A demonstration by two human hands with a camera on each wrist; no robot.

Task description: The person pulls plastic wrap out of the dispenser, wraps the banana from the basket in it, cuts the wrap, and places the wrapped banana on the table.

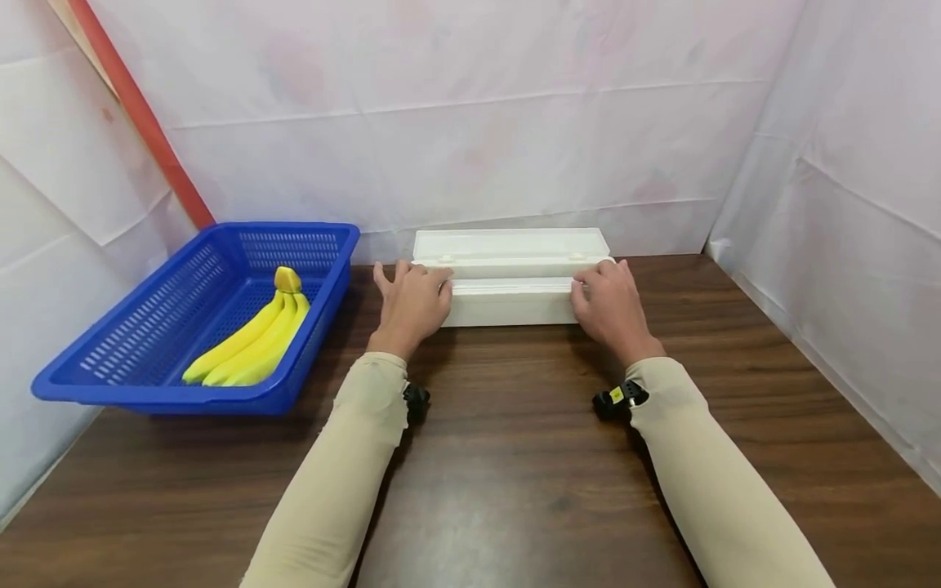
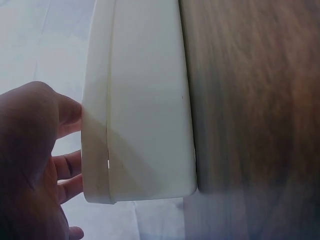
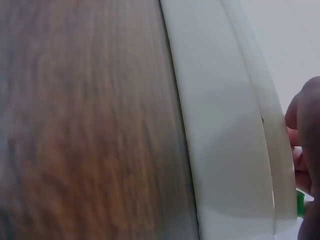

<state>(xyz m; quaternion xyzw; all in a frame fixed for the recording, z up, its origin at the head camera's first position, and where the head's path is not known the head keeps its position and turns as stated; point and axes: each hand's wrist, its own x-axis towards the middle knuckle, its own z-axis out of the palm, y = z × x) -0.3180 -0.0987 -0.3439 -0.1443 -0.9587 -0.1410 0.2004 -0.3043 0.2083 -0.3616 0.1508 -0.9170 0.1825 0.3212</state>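
Note:
A long white lidded box lies crosswise at the far side of the table, with a white panel at its back and small tabs along the panel's front edge. My left hand grips the left end of the box, its thumb at the upper edge. At the other end my right hand holds it the same way. In the left wrist view bent fingers meet the box's upper band. Fingertips press at that band in the right wrist view, where the hand is partly cut off.
A blue plastic basket with slotted sides stands on the left, holding a bunch of yellow bananas. Dark wood table runs under both forearms. White sheeting hangs behind and at both sides, with a red strip at left.

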